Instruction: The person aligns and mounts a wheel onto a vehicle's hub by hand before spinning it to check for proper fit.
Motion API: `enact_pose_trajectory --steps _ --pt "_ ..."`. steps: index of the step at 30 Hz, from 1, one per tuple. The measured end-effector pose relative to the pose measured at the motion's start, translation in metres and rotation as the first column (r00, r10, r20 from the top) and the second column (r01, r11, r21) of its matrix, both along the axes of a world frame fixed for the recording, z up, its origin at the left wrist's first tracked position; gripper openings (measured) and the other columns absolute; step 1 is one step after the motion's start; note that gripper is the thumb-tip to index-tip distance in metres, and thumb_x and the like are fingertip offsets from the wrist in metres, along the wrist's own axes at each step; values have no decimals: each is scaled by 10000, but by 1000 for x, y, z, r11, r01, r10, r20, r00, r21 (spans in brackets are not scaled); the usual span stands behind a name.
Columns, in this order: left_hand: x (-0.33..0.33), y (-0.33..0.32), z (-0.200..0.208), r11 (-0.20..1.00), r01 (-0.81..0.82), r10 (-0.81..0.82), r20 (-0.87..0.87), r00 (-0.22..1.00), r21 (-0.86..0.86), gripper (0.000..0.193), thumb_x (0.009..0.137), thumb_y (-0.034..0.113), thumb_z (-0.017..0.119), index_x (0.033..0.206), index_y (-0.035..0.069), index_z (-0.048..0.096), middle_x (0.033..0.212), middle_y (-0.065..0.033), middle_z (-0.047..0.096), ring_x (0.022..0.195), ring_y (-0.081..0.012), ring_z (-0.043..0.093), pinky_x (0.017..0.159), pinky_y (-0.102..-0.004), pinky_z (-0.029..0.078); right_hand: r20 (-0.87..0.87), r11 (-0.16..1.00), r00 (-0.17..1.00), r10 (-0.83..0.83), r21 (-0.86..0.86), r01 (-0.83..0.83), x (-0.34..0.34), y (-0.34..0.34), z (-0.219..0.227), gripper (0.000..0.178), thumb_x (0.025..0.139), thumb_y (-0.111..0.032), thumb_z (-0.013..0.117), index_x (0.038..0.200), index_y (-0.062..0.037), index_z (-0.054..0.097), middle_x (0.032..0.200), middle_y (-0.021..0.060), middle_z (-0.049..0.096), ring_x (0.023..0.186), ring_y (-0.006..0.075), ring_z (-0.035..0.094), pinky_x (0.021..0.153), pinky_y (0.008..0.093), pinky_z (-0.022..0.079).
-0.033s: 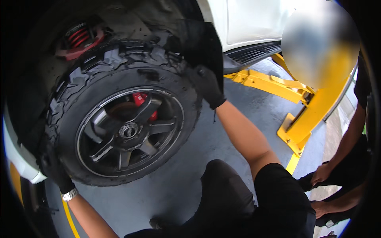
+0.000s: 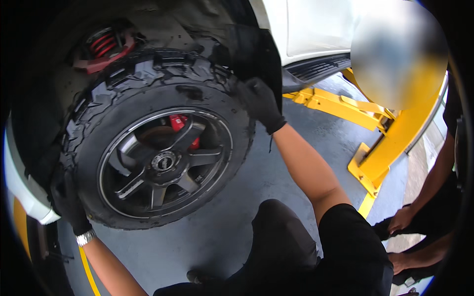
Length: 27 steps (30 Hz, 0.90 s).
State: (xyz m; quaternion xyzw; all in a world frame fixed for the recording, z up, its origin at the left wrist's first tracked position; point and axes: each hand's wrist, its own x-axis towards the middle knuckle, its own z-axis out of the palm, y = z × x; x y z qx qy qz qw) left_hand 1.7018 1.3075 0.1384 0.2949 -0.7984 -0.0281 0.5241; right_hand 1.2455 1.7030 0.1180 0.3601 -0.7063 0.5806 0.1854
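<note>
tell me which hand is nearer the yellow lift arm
Right: the right hand is at the right of the tire, left of the yellow lift arm; the left hand is at the tire's left side, farther away.

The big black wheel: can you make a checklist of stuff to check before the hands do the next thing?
1. Left hand at left edge of tire: ok.
2. Right hand at tire's upper right edge: ok.
3. Black gloves on both hands: ok.
4. Wheel fastened tight: cannot tell from here.
5. Yellow lift arm firmly under white vehicle: cannot tell, its end is hidden.
6. Other hands, far right, away from wheel: ok.
</note>
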Motion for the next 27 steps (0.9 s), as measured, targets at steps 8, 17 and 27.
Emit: enact_pose_trajectory --steps 8,17,27 --pt "-4 -4 34 996 66 -72 -92 993 -63 441 952 299 451 1218 -51 492 1022 -106 559 945 -177 516 841 -292 394 164 970 980 117 -233 -76 -40 -3 -13 291 872 -265 588 908 23 608 734 11 579 645 55 478 558 259 404" --pt "-56 103 4 875 464 -473 40 880 140 231 895 164 490 924 0 651 573 -19 460 457 -86 402 440 -257 319 270 955 919 288 -15 -296 38 27 21 291 850 -222 597 709 30 634 567 -9 525 559 42 415 499 255 339" --pt "-73 117 15 473 569 -495 -332 803 672 206 876 112 468 910 -29 613 633 -55 514 535 -146 492 503 -278 392 341 945 894 292 44 -325 61 53 29 256 852 -198 597 754 36 629 602 -7 528 599 51 424 542 257 366"
